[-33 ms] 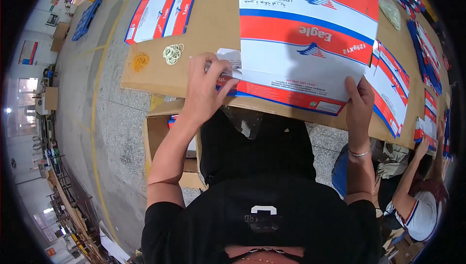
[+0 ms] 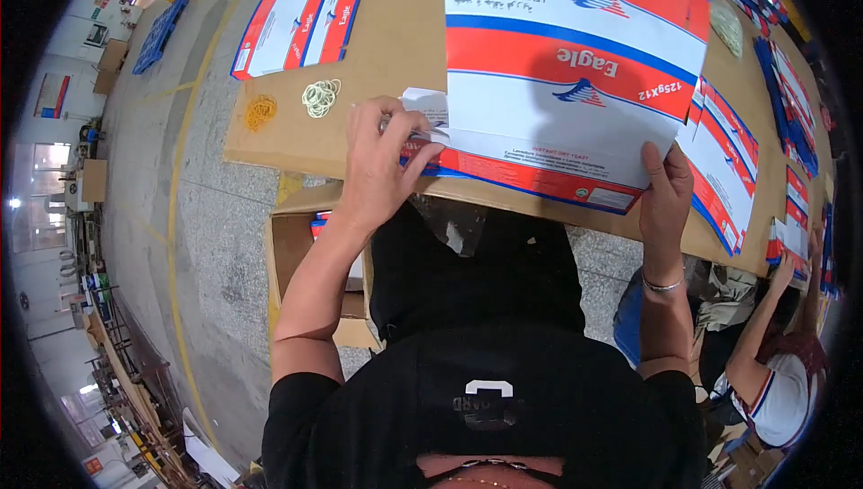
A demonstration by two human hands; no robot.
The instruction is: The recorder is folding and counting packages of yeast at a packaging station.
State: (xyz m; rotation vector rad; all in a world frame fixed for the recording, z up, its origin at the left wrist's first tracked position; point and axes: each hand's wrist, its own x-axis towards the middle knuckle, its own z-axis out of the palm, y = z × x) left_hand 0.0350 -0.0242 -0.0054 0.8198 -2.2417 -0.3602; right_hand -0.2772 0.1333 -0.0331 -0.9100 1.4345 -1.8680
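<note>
A large flat carton blank [image 2: 530, 102], printed in red, white and blue, is raised at a tilt over the near part of the cardboard-covered table. My right hand [image 2: 665, 188] grips its near right corner, thumb on the printed face. At the left end of the sheet, my left hand [image 2: 387, 152] has thumb and fingers closed around small white flaps [image 2: 427, 107]. Whether these flaps belong to the raised blank or to another one below, I cannot tell. Part of a similar printed piece shows under the left fingers.
Left on the table [image 2: 395, 31] lie more flat cartons [image 2: 301, 26], yellow rubber bands [image 2: 261, 112] and pale rubber bands [image 2: 321, 98]. A carton stack [image 2: 724, 165] lies at right. An open cardboard box [image 2: 301, 255] stands below the front edge. Another person [image 2: 778, 390] works at far right.
The raised carton blank's far right edge has shifted slightly to the right. Both my hands stay nearly where they were.
</note>
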